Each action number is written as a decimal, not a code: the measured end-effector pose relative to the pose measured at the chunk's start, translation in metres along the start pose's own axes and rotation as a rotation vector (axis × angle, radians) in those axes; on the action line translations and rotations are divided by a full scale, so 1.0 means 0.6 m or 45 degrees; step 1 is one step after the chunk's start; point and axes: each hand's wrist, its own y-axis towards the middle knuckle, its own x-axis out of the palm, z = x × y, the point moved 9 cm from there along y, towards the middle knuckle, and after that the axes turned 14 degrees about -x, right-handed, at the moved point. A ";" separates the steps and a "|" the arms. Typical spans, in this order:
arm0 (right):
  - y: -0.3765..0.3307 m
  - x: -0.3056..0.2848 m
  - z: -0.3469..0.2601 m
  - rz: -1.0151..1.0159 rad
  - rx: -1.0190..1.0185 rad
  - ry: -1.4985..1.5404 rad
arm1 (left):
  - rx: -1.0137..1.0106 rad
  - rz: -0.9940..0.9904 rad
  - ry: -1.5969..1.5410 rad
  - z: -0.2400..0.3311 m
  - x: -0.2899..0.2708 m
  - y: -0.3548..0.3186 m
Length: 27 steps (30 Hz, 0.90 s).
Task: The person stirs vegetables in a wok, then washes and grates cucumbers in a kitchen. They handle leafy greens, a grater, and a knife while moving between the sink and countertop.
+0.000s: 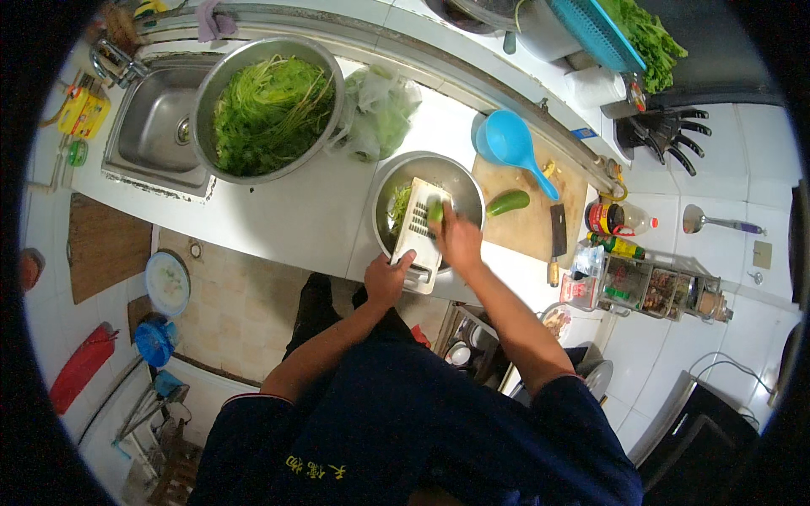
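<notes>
A white flat grater (419, 221) leans across a steel bowl (467, 181) at the counter's front edge. My left hand (386, 280) is closed round the grater's lower end. In my right hand (458, 240) is a piece of green zucchini (436, 210), pressed against the grater's face; the fingers partly cover it. Pale green shreds (398, 205) lie in the bowl, left of the grater. Just right of the bowl, another piece of zucchini (508, 202) rests on the wooden cutting board (519, 233).
A blue ladle (510, 137) and a cleaver (558, 232) lie on the board. Left stand a large basin (204, 143) of leafy greens, a plastic bag (384, 110) of greens and the sink (150, 126). Bottles (609, 218) and a spice rack (658, 287) are at the right.
</notes>
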 end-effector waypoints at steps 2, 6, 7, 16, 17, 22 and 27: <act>0.055 0.031 0.046 0.003 0.084 -0.002 | -0.034 0.004 0.023 -0.010 0.001 -0.003; 0.054 0.010 0.028 -0.165 0.076 0.098 | -0.047 0.035 -0.024 0.003 -0.010 -0.001; 0.026 -0.004 0.009 -0.216 0.060 0.138 | -0.040 0.051 -0.024 0.004 -0.008 -0.003; -0.036 -0.023 -0.037 -0.155 -0.050 0.030 | -0.049 -0.014 0.007 0.016 -0.007 -0.012; -0.017 -0.010 -0.018 -0.139 -0.027 0.001 | -0.054 -0.023 -0.008 0.015 -0.005 -0.015; 0.064 0.018 0.040 -0.121 0.061 0.008 | -0.080 -0.027 0.047 0.015 -0.011 -0.012; 0.005 -0.021 -0.007 -0.260 0.008 0.107 | -0.110 -0.006 0.085 0.017 -0.010 -0.011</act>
